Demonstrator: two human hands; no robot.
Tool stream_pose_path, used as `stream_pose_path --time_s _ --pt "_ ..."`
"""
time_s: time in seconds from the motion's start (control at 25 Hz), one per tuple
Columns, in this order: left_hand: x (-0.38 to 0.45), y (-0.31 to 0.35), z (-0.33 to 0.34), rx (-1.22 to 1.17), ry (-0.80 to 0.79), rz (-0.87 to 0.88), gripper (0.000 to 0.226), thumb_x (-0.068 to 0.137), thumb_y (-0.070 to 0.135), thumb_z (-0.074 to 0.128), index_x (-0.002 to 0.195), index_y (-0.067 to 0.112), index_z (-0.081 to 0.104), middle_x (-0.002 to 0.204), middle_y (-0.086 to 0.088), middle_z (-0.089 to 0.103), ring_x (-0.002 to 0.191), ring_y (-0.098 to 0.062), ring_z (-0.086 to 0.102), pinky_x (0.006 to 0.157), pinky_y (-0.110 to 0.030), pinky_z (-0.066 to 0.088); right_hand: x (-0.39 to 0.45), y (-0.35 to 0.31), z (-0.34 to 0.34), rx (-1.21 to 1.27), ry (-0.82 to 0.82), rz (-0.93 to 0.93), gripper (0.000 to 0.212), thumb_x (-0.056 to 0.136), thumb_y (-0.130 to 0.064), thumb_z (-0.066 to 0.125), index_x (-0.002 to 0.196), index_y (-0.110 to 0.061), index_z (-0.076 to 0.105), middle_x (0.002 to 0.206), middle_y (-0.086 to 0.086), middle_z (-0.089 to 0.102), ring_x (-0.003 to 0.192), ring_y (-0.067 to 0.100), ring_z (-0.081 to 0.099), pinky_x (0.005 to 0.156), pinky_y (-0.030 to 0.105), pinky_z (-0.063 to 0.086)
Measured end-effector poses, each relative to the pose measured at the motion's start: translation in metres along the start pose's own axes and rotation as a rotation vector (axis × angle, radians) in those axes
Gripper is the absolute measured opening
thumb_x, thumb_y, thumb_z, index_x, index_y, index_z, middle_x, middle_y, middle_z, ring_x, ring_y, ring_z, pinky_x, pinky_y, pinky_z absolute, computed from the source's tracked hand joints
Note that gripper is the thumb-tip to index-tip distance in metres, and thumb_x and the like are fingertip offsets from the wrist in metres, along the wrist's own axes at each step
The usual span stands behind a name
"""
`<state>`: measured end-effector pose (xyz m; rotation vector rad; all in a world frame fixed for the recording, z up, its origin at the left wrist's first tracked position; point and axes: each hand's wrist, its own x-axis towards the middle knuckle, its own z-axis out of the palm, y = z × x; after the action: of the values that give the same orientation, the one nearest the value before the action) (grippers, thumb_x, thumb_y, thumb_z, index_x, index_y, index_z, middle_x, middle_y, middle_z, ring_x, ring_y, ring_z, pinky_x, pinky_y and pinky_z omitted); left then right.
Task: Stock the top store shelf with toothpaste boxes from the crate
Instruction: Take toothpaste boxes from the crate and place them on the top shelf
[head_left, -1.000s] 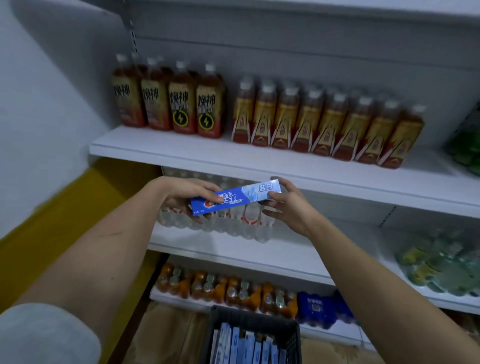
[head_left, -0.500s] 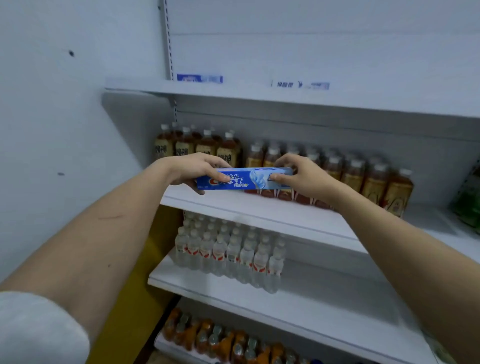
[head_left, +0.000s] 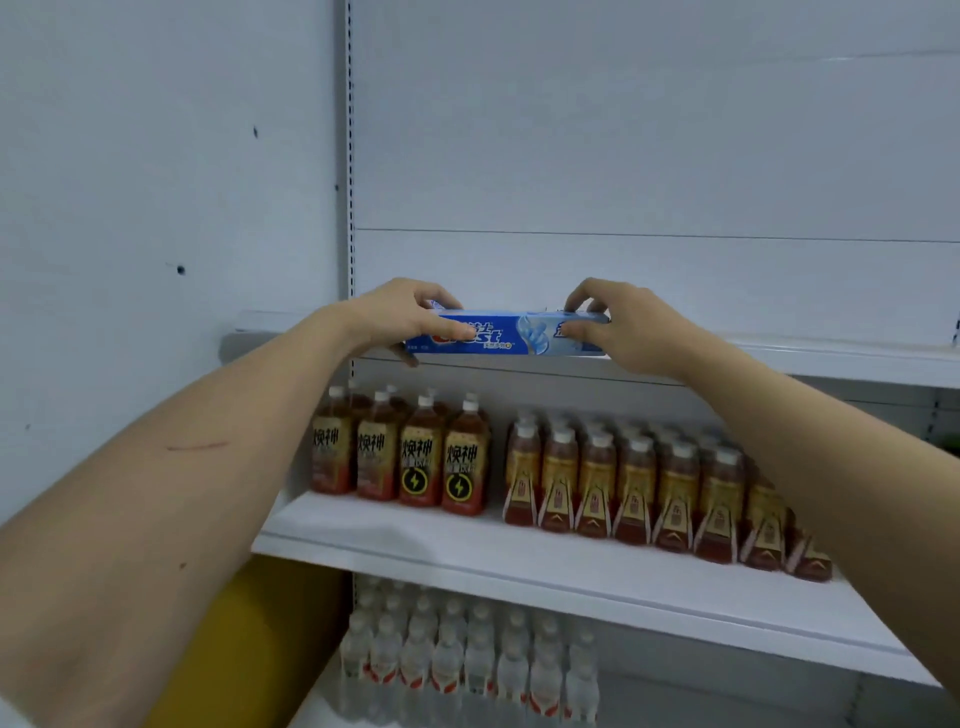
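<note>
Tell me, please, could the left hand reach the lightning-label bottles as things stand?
Probably yes, once free: the left hand now holds the box, but the bottles stand uncovered just below, at the shelf front.

Glossy card toothpaste box (head_left: 506, 333), matt painted metal shelf (head_left: 831, 358), plastic bottles (head_left: 597, 483).

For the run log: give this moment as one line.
stage: placing | left hand: grips box | right hand: grips box | box: at top shelf edge
</note>
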<state>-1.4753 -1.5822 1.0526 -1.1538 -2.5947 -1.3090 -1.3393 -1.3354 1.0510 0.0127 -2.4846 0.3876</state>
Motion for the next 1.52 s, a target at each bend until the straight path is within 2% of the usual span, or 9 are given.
stream_pose_path --time_s 0.24,0.44,0.64,0.76,0.92,1.12,1.24,1.36,1.52 --pt "0.032 -0.021 -0.038 0.069 0.029 0.064 0.035 0.081 0.034 0.079 0.11 0.022 0.064 0.113 -0.004 0.062 0.086 -0.014 0.06 0.058 -0.024 0.053 0.038 -0.019 0.022 -0.131 0.036 0.032 0.024 0.097 -0.034 0.055 0.115 -0.018 0.055 0.112 0.007 0.059 0.095 0.025 0.054 0.079 0.039 0.046" --pt "0.075 -0.024 -0.041 0.094 0.095 0.114 0.04 0.081 0.036 0.077 0.114 0.021 0.06 0.109 -0.003 0.063 0.089 -0.016 0.06 0.071 -0.032 0.054 0.081 -0.002 0.021 -0.172 0.072 0.068 0.023 0.097 -0.033 0.055 0.116 -0.021 0.055 0.113 0.005 0.059 0.092 0.025 0.055 0.077 0.039 0.05" --pt "0.109 -0.028 -0.046 0.128 0.135 0.095 0.043 0.08 0.029 0.08 0.117 0.018 0.061 0.105 -0.002 0.064 0.082 -0.014 0.062 0.066 -0.025 0.053 0.128 0.009 0.023 -0.285 0.019 0.01 0.031 0.096 -0.033 0.056 0.126 -0.027 0.053 0.116 0.004 0.059 0.088 0.025 0.058 0.072 0.037 0.051" --pt "0.132 -0.033 -0.05 0.179 0.137 0.107 0.041 0.083 0.024 0.078 0.12 0.017 0.06 0.1 0.001 0.062 0.077 -0.01 0.061 0.058 -0.017 0.048 0.155 0.02 0.028 -0.38 -0.037 -0.001 0.038 0.095 -0.036 0.058 0.133 -0.03 0.053 0.12 0.003 0.058 0.092 0.026 0.054 0.078 0.037 0.05" --pt "0.177 -0.052 -0.051 0.221 0.092 0.084 0.045 0.085 0.022 0.076 0.126 0.016 0.059 0.111 -0.005 0.061 0.082 -0.017 0.062 0.072 -0.029 0.057 0.201 0.043 0.047 -0.472 -0.092 -0.007 0.029 0.094 -0.035 0.057 0.123 -0.032 0.058 0.114 0.004 0.06 0.094 0.027 0.054 0.074 0.035 0.044" --pt "0.256 -0.091 -0.049 0.326 0.054 0.096 0.044 0.085 0.026 0.075 0.125 0.016 0.06 0.113 -0.003 0.061 0.064 -0.008 0.061 0.059 -0.017 0.048 0.275 0.078 0.085 -0.611 -0.186 0.016 0.027 0.095 -0.034 0.054 0.121 -0.032 0.055 0.114 0.0 0.06 0.096 0.024 0.054 0.076 0.037 0.046" --pt "0.308 -0.107 -0.054 0.464 -0.035 0.095 0.043 0.085 0.026 0.075 0.125 0.016 0.06 0.116 -0.003 0.063 0.056 -0.008 0.063 0.061 -0.018 0.049 0.322 0.101 0.111 -0.648 -0.239 0.027 0.028 0.093 -0.032 0.057 0.121 -0.03 0.056 0.117 0.0 0.06 0.104 0.024 0.054 0.085 0.041 0.049" --pt "0.353 -0.118 -0.053 0.645 -0.13 0.096 0.045 0.086 0.022 0.075 0.127 0.017 0.058 0.118 -0.002 0.064 0.061 -0.011 0.067 0.07 -0.025 0.053 0.357 0.121 0.124 -0.635 -0.307 0.039 0.029 0.092 -0.028 0.062 0.12 -0.027 0.058 0.119 -0.001 0.06 0.105 0.024 0.054 0.088 0.039 0.046" --pt "0.396 -0.113 -0.048 0.721 -0.241 0.098 0.047 0.084 0.02 0.076 0.127 0.017 0.057 0.115 -0.004 0.063 0.071 -0.023 0.072 0.075 -0.034 0.06 0.385 0.141 0.127 -0.669 -0.393 0.072 0.029 0.091 -0.029 0.065 0.119 -0.027 0.059 0.11 -0.001 0.061 0.096 0.024 0.058 0.081 0.036 0.047"
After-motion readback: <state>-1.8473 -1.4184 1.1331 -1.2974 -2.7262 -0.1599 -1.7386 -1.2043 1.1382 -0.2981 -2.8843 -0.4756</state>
